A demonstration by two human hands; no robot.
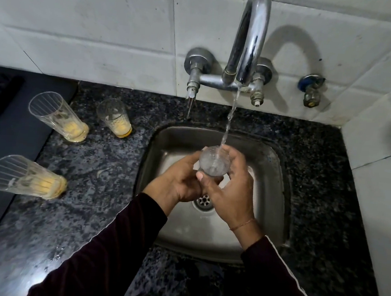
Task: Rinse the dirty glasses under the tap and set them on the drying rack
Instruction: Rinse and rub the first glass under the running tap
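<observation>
A clear glass [213,160] is held over the steel sink [269,169], its mouth under the stream of water running from the chrome tap [251,34]. My left hand [181,182] grips the glass from the left and below. My right hand [231,189] wraps round it from the right. Three dirty glasses with yellow residue at the bottom stand on the counter to the left: one at the far left back [56,115], one nearer the sink [114,118], one at the front left [24,176].
The counter is dark speckled granite [102,162]. A dark mat [4,134] lies along its left side under the glasses' edge. White tiles back the sink, with a small valve [311,89] at the right. The sink drain [203,201] sits below my hands.
</observation>
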